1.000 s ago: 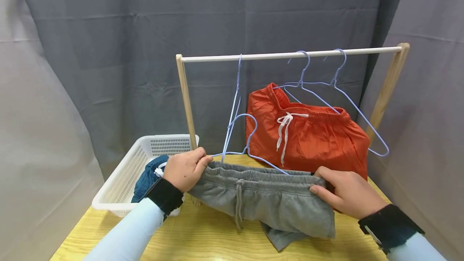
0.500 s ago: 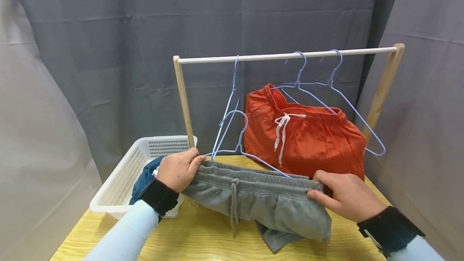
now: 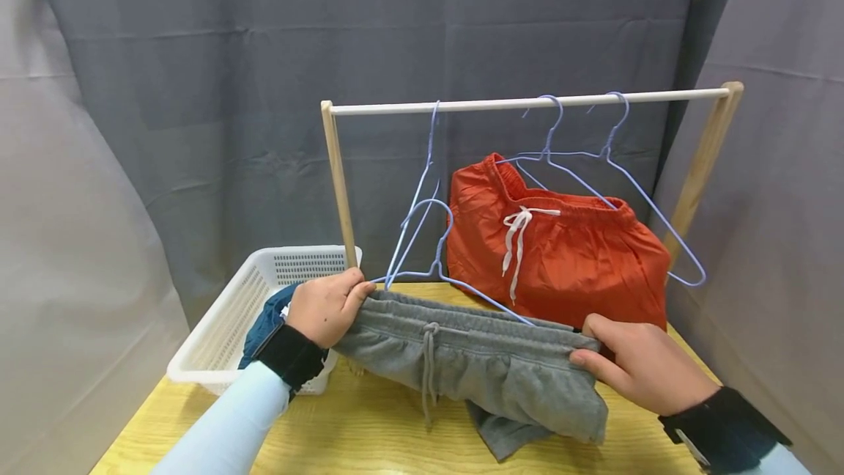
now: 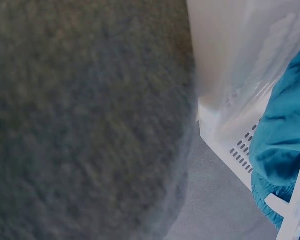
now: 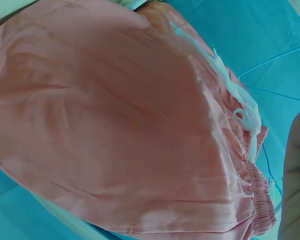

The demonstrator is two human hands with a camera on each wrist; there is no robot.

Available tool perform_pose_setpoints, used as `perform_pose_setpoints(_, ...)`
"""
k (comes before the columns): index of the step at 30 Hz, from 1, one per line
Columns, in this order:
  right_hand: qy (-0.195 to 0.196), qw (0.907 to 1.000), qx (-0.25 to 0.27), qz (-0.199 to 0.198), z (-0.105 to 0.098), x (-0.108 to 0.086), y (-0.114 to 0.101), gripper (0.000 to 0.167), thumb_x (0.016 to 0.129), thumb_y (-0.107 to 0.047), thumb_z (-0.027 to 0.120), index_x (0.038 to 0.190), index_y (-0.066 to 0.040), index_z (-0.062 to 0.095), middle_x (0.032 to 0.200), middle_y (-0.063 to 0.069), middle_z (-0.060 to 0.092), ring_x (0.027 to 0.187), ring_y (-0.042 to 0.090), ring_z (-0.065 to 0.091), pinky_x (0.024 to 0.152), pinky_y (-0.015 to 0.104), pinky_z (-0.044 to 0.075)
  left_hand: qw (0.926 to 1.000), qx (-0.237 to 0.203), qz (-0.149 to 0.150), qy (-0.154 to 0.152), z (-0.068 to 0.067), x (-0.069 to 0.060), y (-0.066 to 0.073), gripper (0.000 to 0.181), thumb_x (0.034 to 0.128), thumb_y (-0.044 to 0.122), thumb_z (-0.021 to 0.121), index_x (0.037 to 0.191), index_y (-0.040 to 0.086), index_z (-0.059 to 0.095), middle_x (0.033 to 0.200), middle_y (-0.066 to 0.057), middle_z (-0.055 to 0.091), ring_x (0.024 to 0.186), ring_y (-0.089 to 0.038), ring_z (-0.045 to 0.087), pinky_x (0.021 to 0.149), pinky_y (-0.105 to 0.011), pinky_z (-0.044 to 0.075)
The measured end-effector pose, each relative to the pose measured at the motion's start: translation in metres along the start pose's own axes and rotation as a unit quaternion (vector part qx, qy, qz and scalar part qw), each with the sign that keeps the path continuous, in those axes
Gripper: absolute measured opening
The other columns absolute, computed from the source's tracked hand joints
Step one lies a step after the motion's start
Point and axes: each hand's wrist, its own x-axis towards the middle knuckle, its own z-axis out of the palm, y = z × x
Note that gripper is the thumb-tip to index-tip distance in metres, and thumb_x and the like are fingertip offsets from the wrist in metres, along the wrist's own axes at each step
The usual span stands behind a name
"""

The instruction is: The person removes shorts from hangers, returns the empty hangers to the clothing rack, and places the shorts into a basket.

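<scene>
Grey drawstring shorts [image 3: 488, 365] are held up over the table by their waistband. My left hand [image 3: 330, 305] grips the left end of the waistband, and my right hand [image 3: 636, 358] pinches the right end between thumb and fingers. A lilac wire hanger [image 3: 440, 248] sits inside the waistband, its hook rising above the cloth and its lower part hidden. Blurred grey cloth of the shorts [image 4: 90, 125] fills much of the left wrist view.
Orange shorts [image 3: 560, 262] hang from a rack [image 3: 501, 105] behind, on a hanger [image 3: 550, 138]. Other hangers hang from its bar. A white basket [image 3: 217, 328] with a blue garment [image 3: 267, 321] stands on the wooden table [image 3: 316, 446] at left.
My left hand has shifted slightly left with the hanger's hook. The right hand has moved slightly right and down, so the grey waistband is spread a bit wider.
</scene>
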Motion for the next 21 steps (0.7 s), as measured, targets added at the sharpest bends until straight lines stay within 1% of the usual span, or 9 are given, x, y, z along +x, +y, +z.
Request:
perform_pose_setpoints(5, 0.005, 0.9998, 0.02, -0.003, -0.0002, -0.0064, 0.0006, 0.04, 0.083, -0.02, 0.084, 0.087, -0.032, 0.046, 0.068, -0.026, 0.034, 0.056, -0.007, 0.037, 0.051, 0.018, 0.036, 1.0, -0.003, 0.007, 0.006, 0.0005, 0.0016, 0.0004, 0.027, 0.1019, 0.035, 0.06, 0.081, 0.019, 0.056, 0.059, 0.008, 0.038, 0.051, -0.012, 0.045, 0.047, -0.03, 0.035)
perform_pose_setpoints(9, 0.007, 0.9994, 0.033, -0.007, -0.0003, -0.0081, -0.0002, 0.04, 0.082, -0.019, 0.084, 0.088, -0.031, 0.047, 0.069, -0.025, 0.035, 0.057, -0.007, 0.038, 0.051, 0.017, 0.036, 0.9999, -0.004, 0.004, 0.011, 0.0003, 0.0011, 0.0001, 0.027, 0.1018, 0.035, 0.06, 0.081, 0.019, 0.057, 0.059, 0.008, 0.038, 0.052, -0.012, 0.046, 0.047, -0.03, 0.035)
perform_pose_setpoints(13, 0.014, 0.9994, 0.031, -0.009, -0.0008, -0.009, -0.0017, 0.041, 0.08, -0.019, 0.085, 0.088, -0.031, 0.047, 0.069, -0.025, 0.035, 0.057, -0.007, 0.037, 0.051, 0.016, 0.036, 0.9998, -0.005, 0.002, 0.021, -0.0002, 0.0016, 0.0006, 0.027, 0.102, 0.034, 0.06, 0.08, 0.019, 0.056, 0.059, 0.008, 0.038, 0.052, -0.013, 0.046, 0.047, -0.03, 0.035)
perform_pose_setpoints(16, 0.027, 0.9993, 0.025, -0.01, 0.0001, -0.0104, -0.0029, 0.042, 0.078, -0.019, 0.086, 0.086, -0.031, 0.047, 0.069, -0.026, 0.034, 0.057, -0.007, 0.036, 0.051, 0.014, 0.033, 0.9997, -0.01, -0.009, 0.02, -0.0005, 0.0028, 0.0019, 0.027, 0.1027, 0.033, 0.059, 0.08, 0.018, 0.056, 0.059, 0.007, 0.038, 0.052, -0.013, 0.045, 0.047, -0.031, 0.035)
perform_pose_setpoints(21, 0.041, 0.9987, 0.027, -0.014, 0.0016, -0.0098, -0.0034, 0.044, 0.076, -0.018, 0.087, 0.083, -0.031, 0.046, 0.069, -0.025, 0.034, 0.056, -0.007, 0.035, 0.052, 0.011, 0.031, 0.9996, -0.008, -0.028, 0.007, -0.0019, 0.0033, 0.0028, 0.025, 0.1037, 0.03, 0.057, 0.083, 0.017, 0.057, 0.059, 0.006, 0.04, 0.052, -0.014, 0.045, 0.048, -0.032, 0.036)
